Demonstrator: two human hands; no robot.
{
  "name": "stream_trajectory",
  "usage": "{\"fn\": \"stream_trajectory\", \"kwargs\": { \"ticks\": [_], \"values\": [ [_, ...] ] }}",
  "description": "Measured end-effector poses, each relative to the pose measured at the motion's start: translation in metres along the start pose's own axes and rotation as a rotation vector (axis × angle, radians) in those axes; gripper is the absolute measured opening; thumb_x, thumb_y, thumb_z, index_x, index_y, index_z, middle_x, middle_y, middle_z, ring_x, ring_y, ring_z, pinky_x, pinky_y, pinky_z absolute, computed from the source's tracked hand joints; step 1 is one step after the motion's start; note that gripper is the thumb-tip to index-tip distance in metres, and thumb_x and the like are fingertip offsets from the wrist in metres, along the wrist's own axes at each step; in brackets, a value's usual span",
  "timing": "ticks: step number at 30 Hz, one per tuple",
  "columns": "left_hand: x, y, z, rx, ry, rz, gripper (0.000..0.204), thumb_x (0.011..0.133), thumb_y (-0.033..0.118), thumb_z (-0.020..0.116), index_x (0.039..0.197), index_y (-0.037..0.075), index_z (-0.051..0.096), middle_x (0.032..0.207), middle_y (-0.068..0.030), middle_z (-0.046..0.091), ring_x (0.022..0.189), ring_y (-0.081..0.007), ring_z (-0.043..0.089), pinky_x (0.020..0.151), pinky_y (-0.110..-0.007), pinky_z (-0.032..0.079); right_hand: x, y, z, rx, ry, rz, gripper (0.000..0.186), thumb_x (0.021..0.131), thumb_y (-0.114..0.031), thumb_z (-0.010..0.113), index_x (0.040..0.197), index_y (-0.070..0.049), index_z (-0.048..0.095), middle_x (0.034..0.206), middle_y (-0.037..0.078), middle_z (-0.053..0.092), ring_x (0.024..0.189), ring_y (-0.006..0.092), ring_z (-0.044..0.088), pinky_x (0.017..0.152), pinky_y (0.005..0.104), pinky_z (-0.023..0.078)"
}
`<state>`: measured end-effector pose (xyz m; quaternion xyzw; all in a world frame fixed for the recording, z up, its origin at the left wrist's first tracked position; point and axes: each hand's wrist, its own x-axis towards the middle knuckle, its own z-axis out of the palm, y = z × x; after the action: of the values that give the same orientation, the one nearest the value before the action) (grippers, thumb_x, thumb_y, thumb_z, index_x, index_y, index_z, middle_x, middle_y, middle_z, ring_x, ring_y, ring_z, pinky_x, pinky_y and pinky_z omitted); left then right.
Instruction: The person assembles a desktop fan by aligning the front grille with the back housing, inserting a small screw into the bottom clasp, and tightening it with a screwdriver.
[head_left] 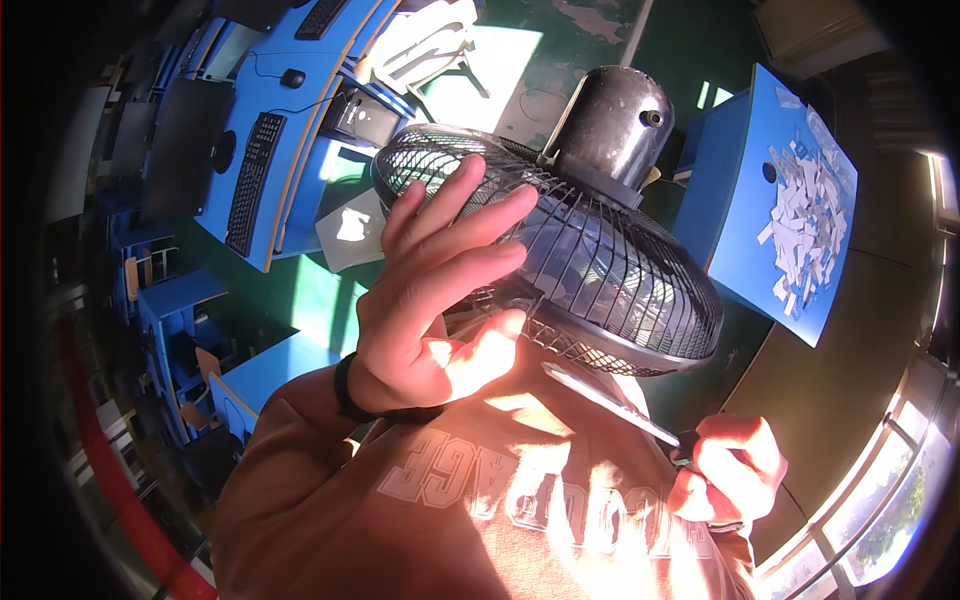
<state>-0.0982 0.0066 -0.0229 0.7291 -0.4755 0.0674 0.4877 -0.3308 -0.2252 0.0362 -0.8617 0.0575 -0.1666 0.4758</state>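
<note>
Hiding tool point(618, 405) partly: right grip point(738, 466); fan point(625, 275) part-covered

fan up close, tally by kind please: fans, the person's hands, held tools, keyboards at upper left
Fan: 1
Hands, left hand and right hand: 2
Long thin tool: 1
Black keyboards: 2
Total: 6

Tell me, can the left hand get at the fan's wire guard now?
Likely yes: the left hand is open, empty and in front of the fan's wire guard, with nothing visible between them.
</note>
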Motion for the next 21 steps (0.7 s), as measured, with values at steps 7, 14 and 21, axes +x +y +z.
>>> {"fn": "stream_trajectory", "kwargs": {
  "ticks": [7,14,21],
  "values": [
    [0.016,0.003,-0.004,0.009,-0.042,0.005,0.036,0.076,0.003,0.087,0.109,0.006,0.076,0.143,-0.0202,0.071,0.149,-0.0408,0.055,0.125,-0.050,0.032,0.008,-0.010,0.021,-0.212,0.083,-0.075,0.039,0.065,0.001,0.080,0.104,-0.003,0.084,0.089,0.009,0.069,0.064,0.0158,0.064,0.056,0.0274,0.050],
    [0.014,0.005,-0.009,0.012,-0.106,-0.022,0.029,0.080,0.004,0.087,0.106,0.005,0.073,0.149,-0.0230,0.067,0.153,-0.0421,0.050,0.125,-0.053,0.031,0.014,-0.003,0.015,-0.202,0.051,-0.113,0.050,0.070,0.005,0.080,0.119,-0.007,0.084,0.089,0.008,0.070,0.067,0.0156,0.065,0.061,0.0264,0.054],
    [0.018,0.002,-0.007,0.015,-0.097,0.012,0.026,0.085,0.008,0.085,0.106,0.005,0.071,0.149,-0.0244,0.066,0.151,-0.0453,0.051,0.125,-0.055,0.032,0.030,-0.010,0.004,-0.256,-0.006,-0.134,0.049,0.074,-0.005,0.091,0.122,-0.009,0.084,0.087,0.010,0.072,0.066,0.0173,0.067,0.060,0.0259,0.053]
  ]
}}
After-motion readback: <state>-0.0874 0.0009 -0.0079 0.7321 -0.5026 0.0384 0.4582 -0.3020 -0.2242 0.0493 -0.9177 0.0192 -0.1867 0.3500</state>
